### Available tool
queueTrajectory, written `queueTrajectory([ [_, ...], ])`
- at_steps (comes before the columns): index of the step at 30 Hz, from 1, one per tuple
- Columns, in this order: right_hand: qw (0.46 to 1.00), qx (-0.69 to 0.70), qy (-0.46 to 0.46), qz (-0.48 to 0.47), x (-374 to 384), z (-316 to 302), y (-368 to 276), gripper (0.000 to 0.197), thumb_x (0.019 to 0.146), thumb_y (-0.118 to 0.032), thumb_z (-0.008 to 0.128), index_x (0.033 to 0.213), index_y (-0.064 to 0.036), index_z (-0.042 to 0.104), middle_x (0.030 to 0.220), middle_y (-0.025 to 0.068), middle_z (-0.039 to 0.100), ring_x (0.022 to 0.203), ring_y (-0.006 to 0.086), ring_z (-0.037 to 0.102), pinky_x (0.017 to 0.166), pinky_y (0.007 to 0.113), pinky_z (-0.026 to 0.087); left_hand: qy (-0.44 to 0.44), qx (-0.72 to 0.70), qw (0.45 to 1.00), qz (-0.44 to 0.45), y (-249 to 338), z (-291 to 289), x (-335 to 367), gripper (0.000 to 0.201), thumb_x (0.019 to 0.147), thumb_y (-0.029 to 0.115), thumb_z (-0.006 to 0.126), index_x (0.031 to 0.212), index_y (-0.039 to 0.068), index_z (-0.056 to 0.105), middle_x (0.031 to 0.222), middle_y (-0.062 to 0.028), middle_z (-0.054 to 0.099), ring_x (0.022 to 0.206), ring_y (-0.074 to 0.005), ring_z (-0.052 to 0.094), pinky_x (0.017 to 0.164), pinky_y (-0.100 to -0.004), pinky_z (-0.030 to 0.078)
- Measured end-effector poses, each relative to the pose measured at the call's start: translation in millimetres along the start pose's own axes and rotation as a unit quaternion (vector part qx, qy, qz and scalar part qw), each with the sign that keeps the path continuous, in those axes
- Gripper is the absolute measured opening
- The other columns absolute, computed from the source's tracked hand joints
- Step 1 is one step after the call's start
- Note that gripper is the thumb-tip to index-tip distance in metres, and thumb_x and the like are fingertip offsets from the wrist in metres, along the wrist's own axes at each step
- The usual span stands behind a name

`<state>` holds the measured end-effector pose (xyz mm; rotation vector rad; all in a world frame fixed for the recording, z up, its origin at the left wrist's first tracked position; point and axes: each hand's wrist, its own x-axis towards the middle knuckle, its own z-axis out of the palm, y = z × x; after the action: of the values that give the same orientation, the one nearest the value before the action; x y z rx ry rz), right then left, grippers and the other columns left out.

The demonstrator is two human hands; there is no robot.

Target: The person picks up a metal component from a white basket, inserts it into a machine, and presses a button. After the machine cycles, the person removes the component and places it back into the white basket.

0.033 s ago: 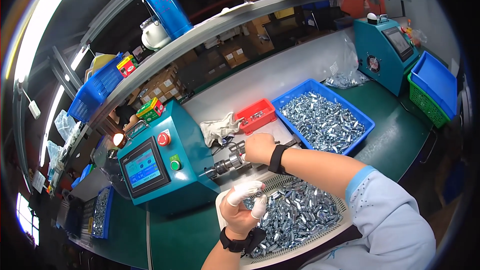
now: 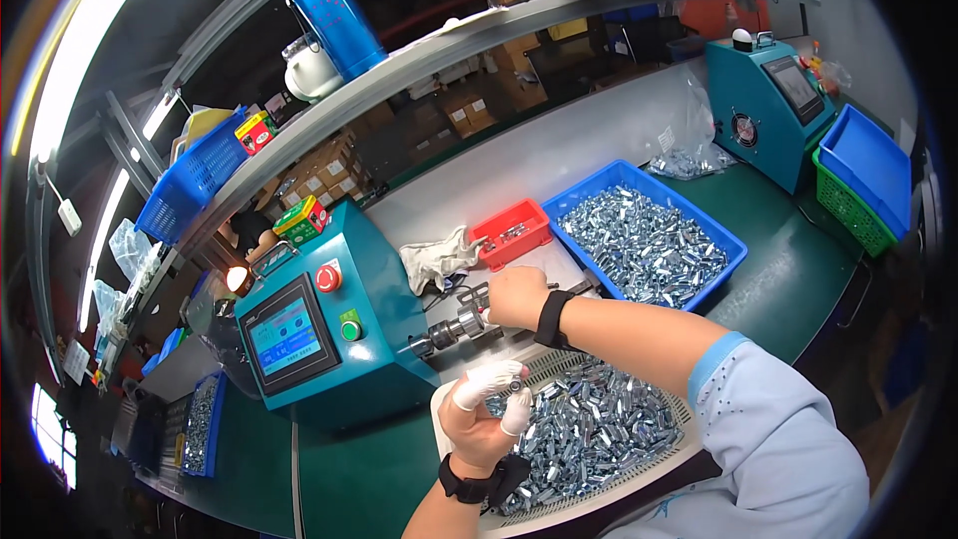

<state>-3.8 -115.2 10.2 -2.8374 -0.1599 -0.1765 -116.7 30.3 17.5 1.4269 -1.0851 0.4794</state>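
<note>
White finger covers wrap the thumb and fingers of my left hand (image 2: 481, 421), which pinches a small metal sleeve (image 2: 516, 385) end-on above a cream basket (image 2: 599, 505) heaped with shiny metal sleeves (image 2: 589, 429). My right hand (image 2: 518, 297) is closed beside the machine's metal chuck (image 2: 456, 330), its fingertips turned away from view. Whatever it grips is mostly hidden; a bit of red shows between the hand and the chuck. The chuck sticks out of a teal machine (image 2: 384, 324) with a lit touch screen (image 2: 292, 334).
Behind my right hand stand a blue tray (image 2: 736, 262) full of similar sleeves and a small red bin (image 2: 544, 228). A white glove (image 2: 436, 258) lies by the machine. A shelf (image 2: 439, 44) crosses above, carrying a blue flask (image 2: 334, 15). Another teal machine (image 2: 763, 110) stands far right.
</note>
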Motion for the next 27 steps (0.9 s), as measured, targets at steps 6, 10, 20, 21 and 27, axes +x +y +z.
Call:
queueTrajectory([
  [6,0.986,-0.074,0.052,0.138,19,-29,38,0.023,0.073,-0.027,0.057,0.084,-0.0102,0.069,0.086,0.0100,0.066,0.082,0.0239,0.065,0.070,0.036,0.051,0.083,-0.001,0.993,-0.084,-7,-3,-2,0.021,0.076,-0.004,0.060,0.094,-0.001,0.051,0.093,-0.0129,0.060,0.081,-0.0181,0.061,0.077,-0.0286,0.048],
  [10,0.957,-0.165,0.007,0.238,7,-51,120,0.025,0.077,-0.025,0.054,0.088,-0.0102,0.069,0.094,0.0098,0.066,0.088,0.0238,0.064,0.072,0.035,0.051,0.123,-0.011,0.981,-0.148,-22,-6,-2,0.018,0.079,-0.003,0.059,0.095,0.000,0.051,0.094,-0.0100,0.060,0.081,-0.0149,0.060,0.076,-0.0272,0.048],
  [20,0.972,0.163,0.105,0.131,-8,-42,43,0.035,0.073,-0.037,0.059,0.080,-0.0033,0.066,0.080,0.0169,0.064,0.078,0.0315,0.063,0.070,0.041,0.050,0.162,0.020,0.970,-0.179,-35,1,-7,0.016,0.078,0.001,0.063,0.092,-0.001,0.057,0.086,-0.0055,0.062,0.074,-0.0098,0.058,0.069,-0.0225,0.046],
  [21,0.965,0.215,0.096,0.119,-6,-35,23,0.035,0.073,-0.036,0.059,0.079,-0.0025,0.066,0.078,0.0174,0.064,0.077,0.0322,0.063,0.069,0.041,0.049,0.175,0.048,0.966,-0.183,-38,-2,-9,0.016,0.079,0.002,0.063,0.093,-0.001,0.057,0.085,-0.0052,0.062,0.073,-0.0098,0.057,0.067,-0.0224,0.046],
  [27,0.948,0.285,0.140,0.033,-25,-9,16,0.025,0.072,-0.027,0.058,0.075,-0.0023,0.064,0.077,0.0171,0.063,0.076,0.0332,0.062,0.067,0.042,0.049,0.142,0.274,0.934,-0.182,-48,-12,1,0.017,0.078,0.006,0.064,0.094,0.002,0.060,0.081,-0.0069,0.062,0.073,-0.0157,0.055,0.066,-0.0282,0.045],
])
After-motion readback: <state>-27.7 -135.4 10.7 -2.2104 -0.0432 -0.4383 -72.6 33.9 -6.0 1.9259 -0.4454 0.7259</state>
